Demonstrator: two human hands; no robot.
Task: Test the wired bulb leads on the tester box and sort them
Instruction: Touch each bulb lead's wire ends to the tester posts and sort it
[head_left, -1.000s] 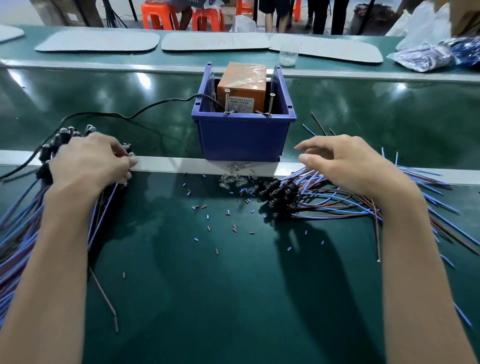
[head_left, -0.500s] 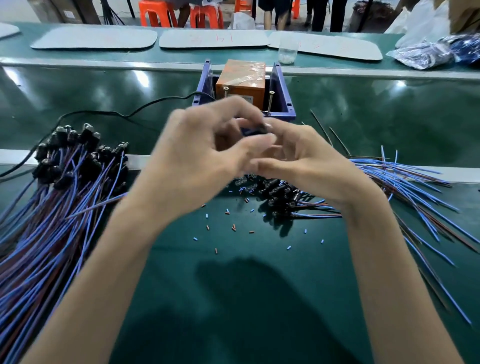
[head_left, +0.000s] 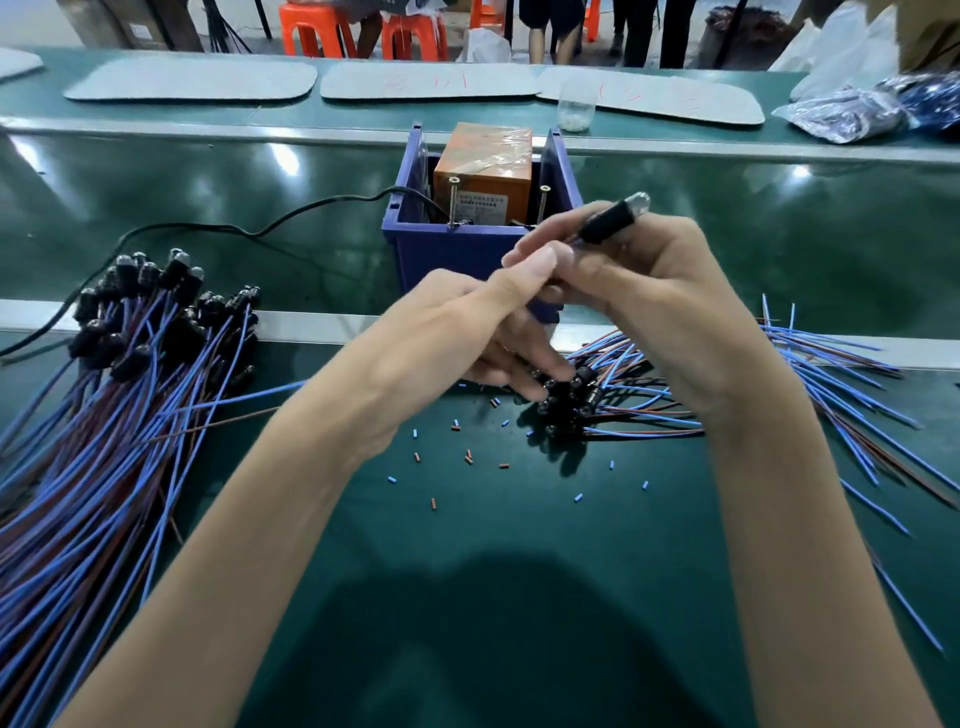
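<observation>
My right hand (head_left: 670, 306) grips one black bulb holder (head_left: 613, 221) with a clear bulb tip, raised in front of the blue bin (head_left: 415, 249). My left hand (head_left: 467, 332) meets it, thumb and forefinger pinching at the holder's wire end. In the bin stands the orange tester box (head_left: 485, 174) with two upright screws (head_left: 453, 200) at its front. A large bundle of blue and brown wired bulb leads (head_left: 130, 364) lies on the left; a smaller pile (head_left: 623, 400) lies under my right hand.
A black cable (head_left: 249, 228) runs from the bin to the left. Small blue and brown insulation bits (head_left: 467, 457) dot the green mat. Grey pads (head_left: 192, 78), a clear cup (head_left: 575, 106) and plastic bags (head_left: 852, 114) sit behind, with people's legs and orange stools beyond.
My left hand left the left bundle and came to the middle. My right hand lifted one bulb lead off the right pile, and its bulb now sticks up above both hands.
</observation>
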